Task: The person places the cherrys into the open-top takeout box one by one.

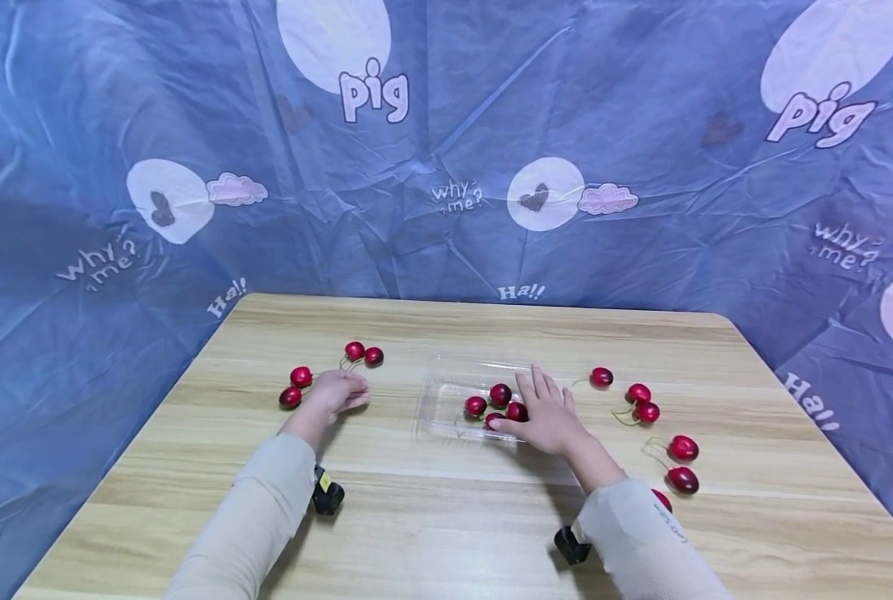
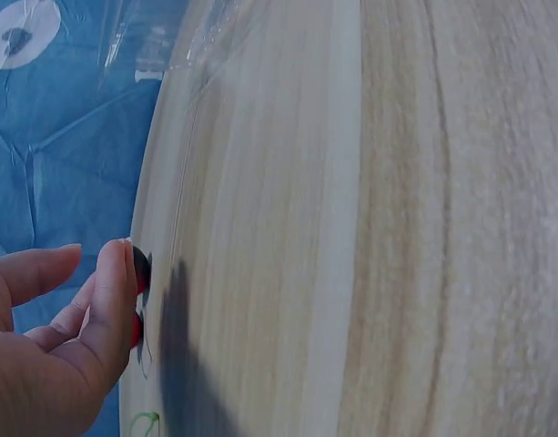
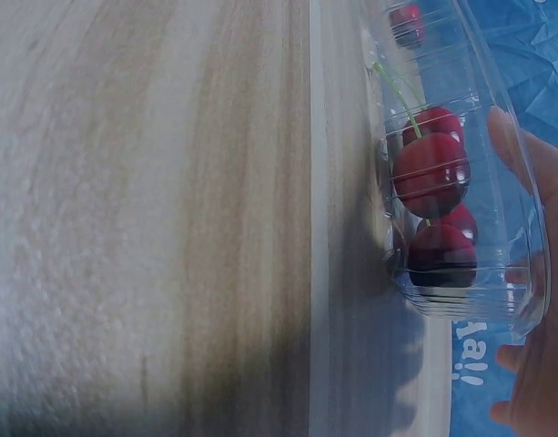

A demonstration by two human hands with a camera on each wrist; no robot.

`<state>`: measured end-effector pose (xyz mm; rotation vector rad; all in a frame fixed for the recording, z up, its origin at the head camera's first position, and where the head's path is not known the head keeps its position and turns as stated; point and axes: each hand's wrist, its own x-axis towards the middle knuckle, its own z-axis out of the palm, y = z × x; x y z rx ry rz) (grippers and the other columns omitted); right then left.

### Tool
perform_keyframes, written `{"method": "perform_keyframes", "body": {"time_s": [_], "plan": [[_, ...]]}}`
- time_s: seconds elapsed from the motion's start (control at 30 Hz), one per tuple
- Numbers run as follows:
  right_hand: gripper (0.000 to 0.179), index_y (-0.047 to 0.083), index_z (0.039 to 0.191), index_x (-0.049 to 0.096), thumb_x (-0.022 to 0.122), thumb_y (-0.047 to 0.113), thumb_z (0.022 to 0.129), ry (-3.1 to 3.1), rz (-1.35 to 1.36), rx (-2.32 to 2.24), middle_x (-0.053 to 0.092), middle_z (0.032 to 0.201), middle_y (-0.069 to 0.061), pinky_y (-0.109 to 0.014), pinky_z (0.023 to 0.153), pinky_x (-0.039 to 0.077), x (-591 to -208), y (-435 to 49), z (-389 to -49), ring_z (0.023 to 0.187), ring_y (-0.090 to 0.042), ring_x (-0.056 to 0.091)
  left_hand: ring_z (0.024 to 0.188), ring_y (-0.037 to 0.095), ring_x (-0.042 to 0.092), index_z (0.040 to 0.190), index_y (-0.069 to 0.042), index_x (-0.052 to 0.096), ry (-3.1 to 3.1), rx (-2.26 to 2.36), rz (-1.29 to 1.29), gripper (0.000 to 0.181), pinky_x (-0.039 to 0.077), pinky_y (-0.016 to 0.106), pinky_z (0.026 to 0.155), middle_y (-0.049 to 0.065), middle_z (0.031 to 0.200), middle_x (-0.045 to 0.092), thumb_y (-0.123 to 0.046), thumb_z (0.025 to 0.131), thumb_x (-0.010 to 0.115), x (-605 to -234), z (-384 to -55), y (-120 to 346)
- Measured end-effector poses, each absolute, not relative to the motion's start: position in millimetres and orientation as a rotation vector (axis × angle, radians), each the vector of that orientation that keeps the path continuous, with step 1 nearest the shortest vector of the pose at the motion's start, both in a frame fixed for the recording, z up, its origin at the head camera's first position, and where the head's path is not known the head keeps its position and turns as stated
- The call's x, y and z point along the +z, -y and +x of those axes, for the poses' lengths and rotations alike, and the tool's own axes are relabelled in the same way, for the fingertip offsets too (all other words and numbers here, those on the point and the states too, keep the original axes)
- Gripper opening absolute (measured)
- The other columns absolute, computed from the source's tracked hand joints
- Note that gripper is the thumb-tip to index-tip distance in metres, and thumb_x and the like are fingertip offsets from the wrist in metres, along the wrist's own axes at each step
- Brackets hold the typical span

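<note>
My left hand point(image 1: 335, 393) hovers low over the table's left side, thumb apart from straight fingers, holding nothing. Just past its fingertips lies a pair of red cherries point(image 1: 373, 357) with stems; another cherry pair point(image 1: 301, 377) is beside the hand's left edge. In the left wrist view, the fingers partly hide a dark red cherry point(image 2: 143, 271). A clear plastic box point(image 1: 434, 425) stands mid-table with several cherries point(image 3: 431, 175) in it. My right hand point(image 1: 549, 417) rests at the box's right end, fingers spread, thumb reaching over the cherries inside.
On the right lie a single cherry point(image 1: 601, 377), a cherry pair point(image 1: 639, 392) and another pair point(image 1: 684, 448). One more cherry point(image 1: 662, 500) is partly hidden by the right sleeve point(image 1: 634, 533). A blue printed cloth point(image 1: 446, 242) hangs behind the wooden table point(image 1: 431, 533).
</note>
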<state>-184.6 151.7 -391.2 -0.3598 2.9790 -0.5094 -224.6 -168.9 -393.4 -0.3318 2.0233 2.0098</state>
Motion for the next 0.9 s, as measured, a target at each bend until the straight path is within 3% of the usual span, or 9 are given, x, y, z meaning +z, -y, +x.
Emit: {"method": "perform_keyframes", "body": {"time_s": [0.33,0.63,0.9], "plan": [[0.096,0.003,0.137,0.019,0.048,0.066,0.071,-2.988,-0.35,-0.527,0.005,0.141,-0.022,-0.06,0.095,0.005,-392.3,-148.9,-187.6,0.124,-0.042,0.008,0.067,0.014,0.059,0.101,0.017,0.044,-1.891,2.138,-0.481,0.02,0.048,0.029,0.076,0.012,0.075,0.057,0.01,0.082,0.046,-400.1,-234.9,179.7],[0.096,0.004,0.137,0.019,0.047,0.067,0.07,-2.989,-0.343,-0.532,0.004,0.141,-0.021,-0.059,0.096,0.005,-392.7,-146.8,-190.2,0.124,-0.042,0.008,0.069,0.015,0.059,0.116,0.019,0.036,-1.862,2.21,-0.562,0.035,0.045,0.028,0.081,0.015,0.082,0.054,0.007,0.084,0.044,-404.0,-244.8,183.9],[0.095,0.004,0.137,0.019,0.047,0.066,0.071,-2.986,-0.334,-0.529,0.004,0.141,-0.02,-0.059,0.096,0.004,-393.4,-146.6,-191.1,0.125,-0.041,0.007,0.065,0.014,0.06,0.118,0.018,0.035,-1.827,2.265,-0.657,0.037,0.046,0.026,0.077,0.013,0.077,0.053,0.006,0.084,0.044,-408.1,-249.7,183.0]]}}
